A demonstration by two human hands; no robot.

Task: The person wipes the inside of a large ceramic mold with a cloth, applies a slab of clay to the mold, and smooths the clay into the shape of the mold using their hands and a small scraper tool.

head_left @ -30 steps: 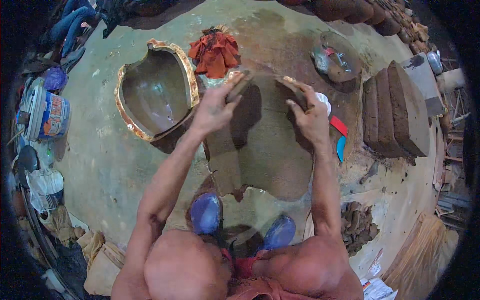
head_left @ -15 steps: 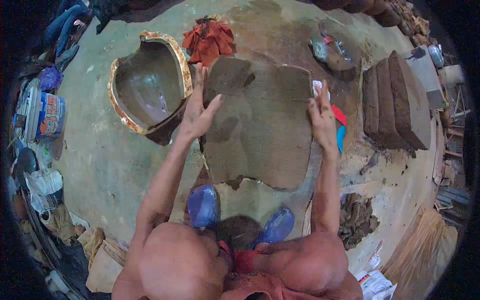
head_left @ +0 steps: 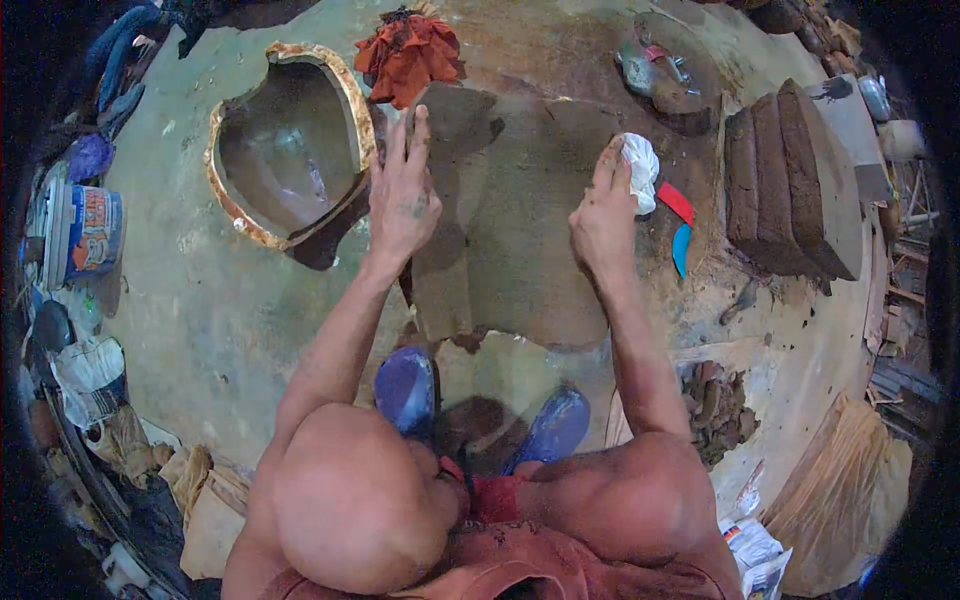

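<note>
A grey-brown clay slab lies flat on the floor in front of me, ragged along its near edge. My left hand rests at the slab's left edge with its fingers stretched out. My right hand is at the right edge, fingers extended beside a crumpled white bundle. To the left lies a hollow mould with a crusted pale rim, dark inside. An orange cloth bundle is beyond the slab. A red piece and a blue curved piece lie right of my hand.
Stacked clay blocks stand at the right, near a plastic-covered lump and loose clay scraps. A white-and-blue bucket and bags line the left. Another person's legs show at top left. My blue sandals are below the slab.
Both hands have moved from the slab's far end out to its side edges. The slab now spreads wider and farther back, and the white bundle is more fully visible beside my right hand.
</note>
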